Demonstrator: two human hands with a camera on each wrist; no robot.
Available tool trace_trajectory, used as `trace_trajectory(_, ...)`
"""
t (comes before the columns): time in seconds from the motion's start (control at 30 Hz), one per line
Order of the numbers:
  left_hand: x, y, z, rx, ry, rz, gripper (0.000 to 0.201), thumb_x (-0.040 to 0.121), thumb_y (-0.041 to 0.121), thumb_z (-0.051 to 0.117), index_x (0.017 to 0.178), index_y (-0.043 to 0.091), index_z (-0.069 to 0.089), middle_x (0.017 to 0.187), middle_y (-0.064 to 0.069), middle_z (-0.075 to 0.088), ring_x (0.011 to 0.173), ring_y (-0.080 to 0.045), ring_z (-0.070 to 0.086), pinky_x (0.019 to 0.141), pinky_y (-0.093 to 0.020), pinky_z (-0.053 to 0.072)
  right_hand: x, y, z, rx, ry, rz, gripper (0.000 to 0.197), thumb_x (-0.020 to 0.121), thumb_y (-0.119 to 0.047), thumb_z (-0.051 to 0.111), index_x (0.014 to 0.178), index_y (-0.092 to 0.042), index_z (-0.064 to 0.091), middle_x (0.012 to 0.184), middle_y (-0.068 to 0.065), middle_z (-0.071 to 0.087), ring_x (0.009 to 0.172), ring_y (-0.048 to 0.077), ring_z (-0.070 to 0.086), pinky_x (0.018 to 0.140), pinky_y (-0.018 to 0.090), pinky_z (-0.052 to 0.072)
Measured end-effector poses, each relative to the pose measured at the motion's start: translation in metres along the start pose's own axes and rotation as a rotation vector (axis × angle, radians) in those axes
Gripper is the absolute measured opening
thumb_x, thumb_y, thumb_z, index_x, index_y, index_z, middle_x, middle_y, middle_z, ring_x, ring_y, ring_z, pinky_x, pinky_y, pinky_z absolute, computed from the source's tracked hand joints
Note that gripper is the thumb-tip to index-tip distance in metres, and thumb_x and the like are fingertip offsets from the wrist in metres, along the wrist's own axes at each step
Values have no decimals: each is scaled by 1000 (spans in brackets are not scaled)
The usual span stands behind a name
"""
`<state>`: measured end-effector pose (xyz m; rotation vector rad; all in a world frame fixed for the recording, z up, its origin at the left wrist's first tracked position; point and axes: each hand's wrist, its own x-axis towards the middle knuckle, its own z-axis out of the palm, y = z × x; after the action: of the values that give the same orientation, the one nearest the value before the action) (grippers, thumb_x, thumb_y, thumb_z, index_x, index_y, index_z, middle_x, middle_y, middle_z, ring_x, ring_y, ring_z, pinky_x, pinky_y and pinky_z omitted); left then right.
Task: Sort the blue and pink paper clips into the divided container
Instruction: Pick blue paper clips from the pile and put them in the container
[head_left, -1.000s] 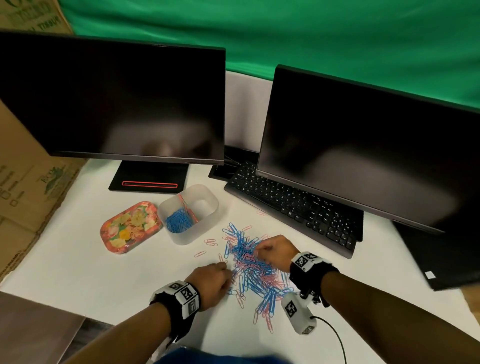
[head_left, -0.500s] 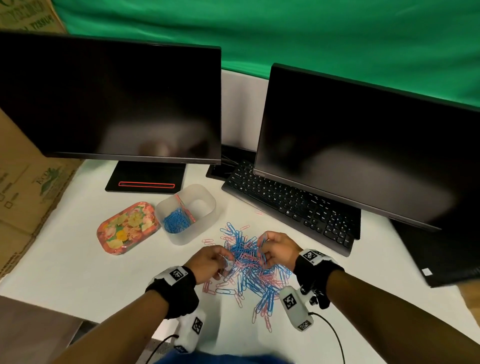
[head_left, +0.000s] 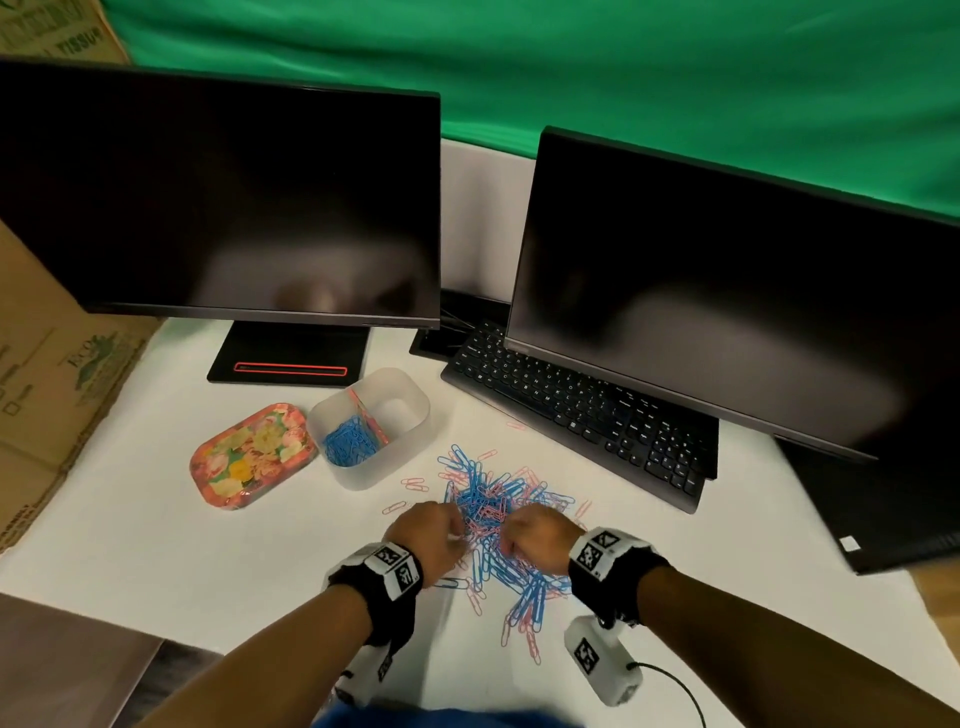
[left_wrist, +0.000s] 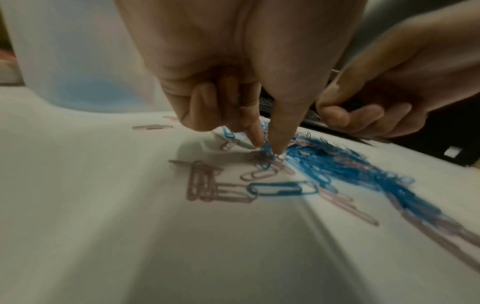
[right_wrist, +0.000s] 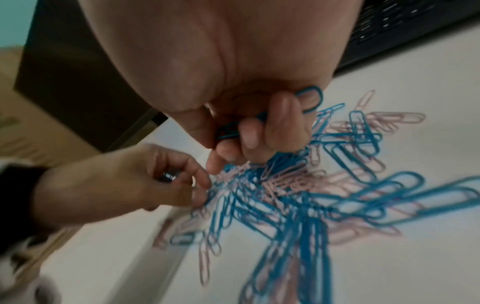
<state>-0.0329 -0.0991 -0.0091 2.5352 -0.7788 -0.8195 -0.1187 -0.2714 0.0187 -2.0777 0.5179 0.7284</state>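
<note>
A tangled pile of blue and pink paper clips (head_left: 493, 512) lies on the white table. My left hand (head_left: 434, 535) is at the pile's left edge; its thumb and forefinger pinch a small clump of blue clips (left_wrist: 266, 151), seen from the left wrist. My right hand (head_left: 537, 538) is at the pile's right side, fingers curled round blue clips (right_wrist: 307, 98) held in the palm. The translucent divided container (head_left: 410, 415) stands behind and left of the pile. Its left compartment holds blue clips (head_left: 350, 441); a few pink clips (head_left: 366, 410) lie along the divider.
A floral tin lid (head_left: 252, 454) lies left of the container. A black keyboard (head_left: 576, 413) and two dark monitors (head_left: 223, 202) stand behind the pile. Cardboard (head_left: 47, 364) leans at the left. Stray pink clips (head_left: 415, 484) lie between pile and container.
Both hands have drawn back toward me and closer together over the near part of the pile. The left hand now pinches blue clips at the pile's edge.
</note>
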Motion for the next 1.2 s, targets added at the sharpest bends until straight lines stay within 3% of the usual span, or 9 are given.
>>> trace_trajectory(0.07, 0, 0, 1, 99, 13, 30, 13, 87, 32, 58, 94, 23, 65, 103, 0, 67, 97, -21, 62, 81, -29, 49, -7, 2, 8, -165, -20, -38, 25, 90, -24, 45, 78, -25, 68, 93, -2, 68, 92, 19, 63, 85, 32, 50)
trace_trajectory(0.17, 2, -2, -1, 157, -28, 16, 11, 84, 24, 57, 92, 23, 65, 104, -1, 66, 98, -23, 62, 82, -30, 50, -16, 9, 18, -440, 52, -142, 17, 87, -31, 44, 85, -21, 59, 93, 2, 67, 88, 24, 61, 75, 30, 49)
trace_trajectory(0.3, 2, -11, -5, 169, -49, 23, 9, 81, 23, 56, 87, 25, 63, 102, 1, 65, 96, -22, 61, 80, -30, 49, -14, 17, 28, -730, 115, -185, 29, 87, -43, 49, 103, -19, 53, 102, 6, 64, 93, 31, 62, 80, 35, 48)
trace_trajectory(0.6, 1, -18, -2, 206, -23, 110, 24, 83, 27, 56, 106, 32, 61, 112, 3, 57, 104, -22, 58, 85, -29, 46, -7, 13, 29, -633, 163, -139, 14, 90, -19, 44, 92, -16, 57, 102, 9, 63, 92, 30, 62, 72, 30, 44)
trace_trajectory(0.8, -1, -7, -2, 247, 1, 167, 14, 85, 23, 53, 92, 26, 65, 102, 1, 57, 92, -23, 61, 76, -29, 47, -14, 16, 20, -492, 233, -216, 17, 92, -24, 45, 88, -18, 60, 92, -2, 53, 86, 22, 56, 74, 25, 42)
trace_trajectory(0.9, 0, -5, -6, 121, 10, 143, 7, 80, 22, 57, 80, 27, 62, 89, 7, 58, 86, -18, 61, 72, -24, 47, -16, 14, 14, -459, 251, -218, 17, 92, -26, 46, 90, -18, 61, 95, 0, 58, 87, 21, 57, 75, 25, 44)
trace_trajectory(1.03, -1, 0, -21, -365, 67, -6, 18, 77, 18, 72, 65, 26, 61, 68, 12, 66, 68, -5, 61, 66, -14, 45, -14, 8, 5, -271, 231, -170, 10, 89, -30, 56, 86, -22, 62, 81, -4, 60, 75, 16, 58, 72, 28, 50)
trace_trajectory(1.1, -3, 4, -33, -619, 98, -68, 18, 79, 11, 73, 67, 21, 63, 63, 10, 67, 62, -4, 61, 66, -18, 48, -11, 1, -2, -72, 205, -137, 8, 86, -27, 63, 79, -24, 63, 74, -8, 60, 70, 10, 57, 68, 26, 49)
trace_trajectory(1.2, -5, 5, -52, -880, 73, -139, 12, 84, 0, 62, 78, 10, 64, 62, 7, 65, 47, -4, 48, 47, -16, 37, -9, -19, -15, 187, 164, -139, 14, 83, -22, 72, 70, -24, 66, 63, -12, 62, 57, -3, 55, 57, 12, 42)
